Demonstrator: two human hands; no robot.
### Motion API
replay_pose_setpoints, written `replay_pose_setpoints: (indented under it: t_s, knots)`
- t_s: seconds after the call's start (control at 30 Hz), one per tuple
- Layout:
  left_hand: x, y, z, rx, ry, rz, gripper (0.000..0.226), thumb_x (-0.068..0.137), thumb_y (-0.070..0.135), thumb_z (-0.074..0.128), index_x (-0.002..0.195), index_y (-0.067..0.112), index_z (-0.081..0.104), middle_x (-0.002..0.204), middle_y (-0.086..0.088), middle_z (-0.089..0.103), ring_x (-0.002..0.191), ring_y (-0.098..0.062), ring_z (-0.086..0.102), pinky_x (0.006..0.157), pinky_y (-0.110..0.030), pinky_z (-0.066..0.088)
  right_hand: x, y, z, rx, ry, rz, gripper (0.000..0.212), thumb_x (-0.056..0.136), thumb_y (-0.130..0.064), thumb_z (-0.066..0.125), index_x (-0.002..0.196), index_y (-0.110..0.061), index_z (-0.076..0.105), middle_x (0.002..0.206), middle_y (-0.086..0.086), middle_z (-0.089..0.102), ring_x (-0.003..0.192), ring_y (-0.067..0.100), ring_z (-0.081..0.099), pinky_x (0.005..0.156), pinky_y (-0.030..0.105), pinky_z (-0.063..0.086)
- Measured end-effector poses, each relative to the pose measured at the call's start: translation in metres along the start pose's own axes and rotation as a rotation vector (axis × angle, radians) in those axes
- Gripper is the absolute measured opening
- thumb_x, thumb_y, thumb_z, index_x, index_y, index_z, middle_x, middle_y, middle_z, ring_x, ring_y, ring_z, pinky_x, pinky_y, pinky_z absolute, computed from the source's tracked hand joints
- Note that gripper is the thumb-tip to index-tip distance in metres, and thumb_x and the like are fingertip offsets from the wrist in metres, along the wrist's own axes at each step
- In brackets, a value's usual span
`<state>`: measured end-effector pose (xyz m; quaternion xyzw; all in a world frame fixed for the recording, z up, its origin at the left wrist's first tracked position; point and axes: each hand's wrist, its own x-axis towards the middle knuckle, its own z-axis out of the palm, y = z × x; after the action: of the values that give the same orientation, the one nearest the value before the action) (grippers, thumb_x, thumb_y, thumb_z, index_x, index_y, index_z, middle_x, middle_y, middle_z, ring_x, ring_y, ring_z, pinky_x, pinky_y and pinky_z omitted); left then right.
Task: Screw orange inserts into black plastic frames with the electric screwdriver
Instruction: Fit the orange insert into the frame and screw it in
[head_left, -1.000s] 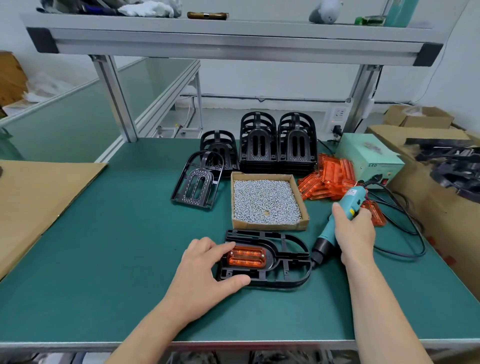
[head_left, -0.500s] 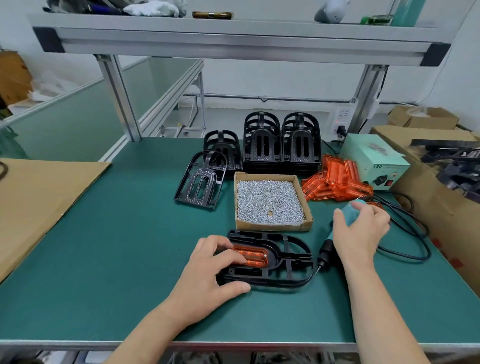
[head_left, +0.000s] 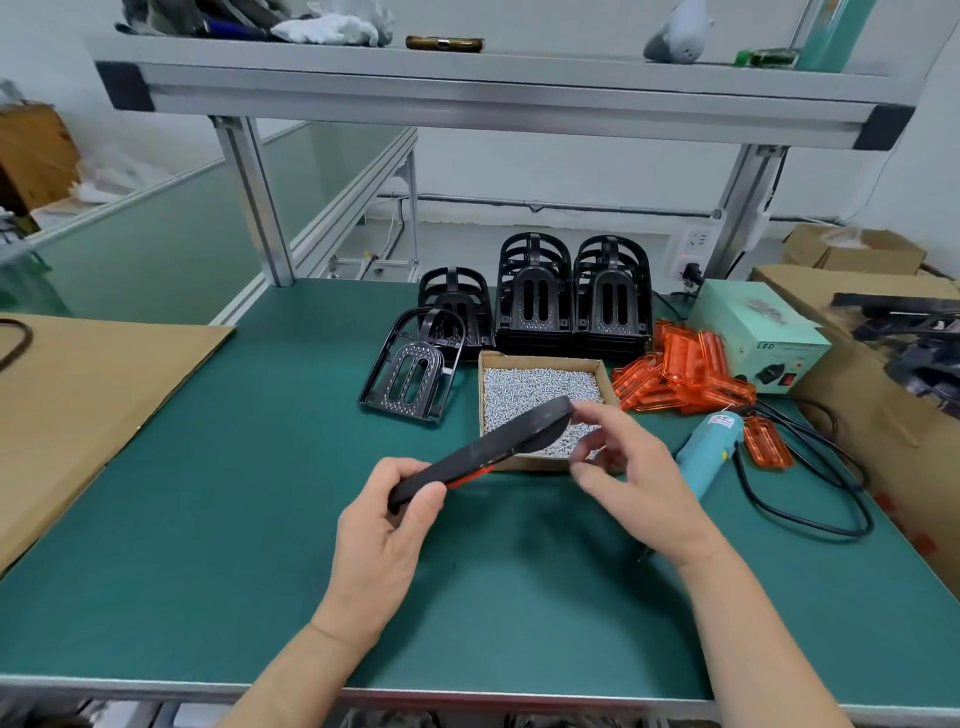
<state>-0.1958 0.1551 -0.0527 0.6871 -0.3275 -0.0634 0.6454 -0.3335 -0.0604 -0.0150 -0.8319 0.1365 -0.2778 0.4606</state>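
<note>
We log black frame (head_left: 483, 452) raised off surface (head_left: 208, 519), axis near-left to far-right. Left hand (head_left: 384, 535) grips near end; right hand (head_left: 634, 478) curls at far end, grip unclear. Electric screwdriver (head_left: 709, 452) nearest right hand.

The left hand (head_left: 383, 530) and right hand (head_left: 640, 480) are bare, forearms (head_left: 291, 673) too.

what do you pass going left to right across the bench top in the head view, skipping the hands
cardboard sheet → leaning frame → screw box → orange inserts → power box
</note>
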Motion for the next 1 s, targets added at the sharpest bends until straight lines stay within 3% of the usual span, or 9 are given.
replay_pose_setpoints:
  t_s: [0.1, 0.2, 0.3, 0.4, 0.53, 0.63, 0.8, 0.9, 1.0]
  knots:
    - [0.001, -0.002, 0.000, -0.016, 0.039, 0.000, 0.025, 0.085, 0.056, 0.057, 0.092, 0.032, 0.059, 0.082, -0.002, 0.068, 0.078, -0.021, 0.070, 0.072, -0.014, 0.048, 0.003, -0.005, 0.013, 0.198, 0.003, 0.089, 0.034, 0.085, -0.027, 0.069, 0.112, -0.046, 0.060, 0.101, -0.016, 0.066, 0.081, 0.014, 0.058, 0.081, 0.028, 0.051]
    - [0.003, -0.003, -0.001, -0.057, 0.095, -0.023, 0.028, 0.085, 0.059, 0.058, 0.095, 0.032, 0.056, 0.091, 0.000, 0.069, 0.077, -0.017, 0.074, 0.072, -0.014, 0.050, 0.007, -0.010, 0.026, 0.332, 0.012, 0.077, 0.029, 0.091, -0.019, 0.068, 0.116, -0.031, 0.058, 0.105, -0.006, 0.068, 0.083, 0.019, 0.060, 0.086, 0.031, 0.052]
    - [0.004, -0.004, -0.002, -0.101, 0.170, -0.053, 0.036, 0.086, 0.061, 0.057, 0.109, 0.034, 0.053, 0.103, 0.012, 0.069, 0.084, -0.017, 0.074, 0.080, -0.027, 0.055, 0.011, -0.015, 0.040, 0.329, 0.039, 0.088, 0.016, 0.098, -0.016, 0.062, 0.105, -0.029, 0.068, 0.088, -0.002, 0.067, 0.074, 0.013, 0.060, 0.070, 0.026, 0.052]
    - [0.004, -0.009, -0.001, -0.140, 0.208, -0.035, 0.047, 0.093, 0.036, 0.058, 0.136, 0.022, 0.042, 0.122, 0.009, 0.067, 0.110, -0.013, 0.067, 0.093, -0.031, 0.055, 0.014, -0.013, 0.059, 0.309, 0.154, 0.230, 0.013, 0.101, -0.015, 0.060, 0.092, -0.012, 0.068, 0.075, -0.002, 0.067, 0.057, 0.012, 0.061, 0.053, 0.024, 0.047]
    - [0.004, -0.010, -0.001, -0.015, 0.268, -0.014, 0.067, 0.089, 0.026, 0.058, 0.148, 0.019, 0.028, 0.140, 0.003, 0.049, 0.127, -0.009, 0.051, 0.092, -0.017, 0.047, 0.015, -0.017, 0.085, 0.438, 0.219, 0.412, 0.016, 0.100, -0.010, 0.059, 0.084, -0.010, 0.062, 0.063, 0.000, 0.067, 0.048, 0.013, 0.061, 0.047, 0.021, 0.047]
    - [0.004, -0.006, -0.003, 0.097, 0.387, 0.019, 0.063, 0.085, 0.022, 0.060, 0.143, 0.021, 0.035, 0.134, 0.010, 0.041, 0.126, -0.005, 0.043, 0.091, -0.016, 0.044, 0.014, -0.024, 0.106, 0.515, 0.194, 0.455, 0.007, 0.100, -0.010, 0.060, 0.093, -0.007, 0.060, 0.071, 0.002, 0.067, 0.050, 0.016, 0.065, 0.049, 0.024, 0.051]
    - [0.007, -0.002, -0.009, 0.219, 0.545, -0.101, 0.059, 0.086, 0.003, 0.071, 0.138, 0.006, 0.043, 0.138, -0.013, 0.034, 0.119, 0.013, 0.031, 0.108, -0.042, 0.037, 0.017, -0.037, 0.133, 0.651, 0.205, 0.474, 0.009, 0.100, -0.006, 0.058, 0.105, -0.007, 0.051, 0.095, 0.012, 0.062, 0.058, 0.022, 0.071, 0.055, 0.026, 0.056]
    - [0.006, 0.000, -0.010, 0.302, 0.541, -0.088, 0.044, 0.083, 0.000, 0.073, 0.123, 0.010, 0.061, 0.122, -0.009, 0.037, 0.115, -0.011, 0.038, 0.105, -0.036, 0.035, 0.025, -0.042, 0.143, 0.720, 0.206, 0.479, 0.012, 0.102, -0.006, 0.056, 0.109, -0.004, 0.047, 0.098, 0.016, 0.061, 0.062, 0.023, 0.073, 0.058, 0.026, 0.058]
    - [0.005, -0.001, -0.010, 0.394, 0.426, -0.054, 0.031, 0.083, -0.001, 0.073, 0.107, 0.017, 0.071, 0.098, 0.000, 0.047, 0.092, -0.022, 0.051, 0.090, -0.017, 0.038, 0.031, -0.042, 0.152, 0.706, 0.178, 0.478, 0.010, 0.101, -0.010, 0.058, 0.106, -0.007, 0.049, 0.088, 0.007, 0.063, 0.061, 0.022, 0.072, 0.057, 0.026, 0.057]
